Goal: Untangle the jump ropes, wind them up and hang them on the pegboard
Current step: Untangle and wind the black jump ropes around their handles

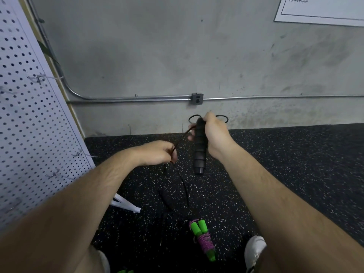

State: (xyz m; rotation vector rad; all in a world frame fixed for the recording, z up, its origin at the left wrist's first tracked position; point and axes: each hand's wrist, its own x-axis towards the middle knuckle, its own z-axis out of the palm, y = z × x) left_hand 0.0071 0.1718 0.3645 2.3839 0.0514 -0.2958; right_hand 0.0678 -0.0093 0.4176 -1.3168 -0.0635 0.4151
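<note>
At the floor's (295,164) near edge a white shoe (255,251) shows on the right. Just left of it, flat on the speckled black rubber, lies a purple jump rope (203,240), its cord wound round its bright green handles. A little farther in, a dark handle (167,200) shows blurred against the floor; I cannot tell whether it lies there or hangs. A thin black cord (184,186) trails down beside it. To its left the white foot (126,204) of the pegboard stand rests on the rubber. Above these, both bare forearms reach forward. The left hand (157,152) has its fingers curled in and pinches the black cord, which runs taut up and to the right toward the other hand. The right hand (214,133) has its fingers wrapped round the upper part of a ribbed black handle (200,152), held roughly upright with its butt end down. Loops of cord stick out on both sides at the top of that fist. Along the floor's left edge stands the white pegboard (29,115) with wire hooks (37,78). At the floor's far edge rises a grey concrete wall (157,46) carrying a metal conduit (128,98) and an outlet box (197,98). A white poster (323,10) hangs in the wall's top right corner.
</note>
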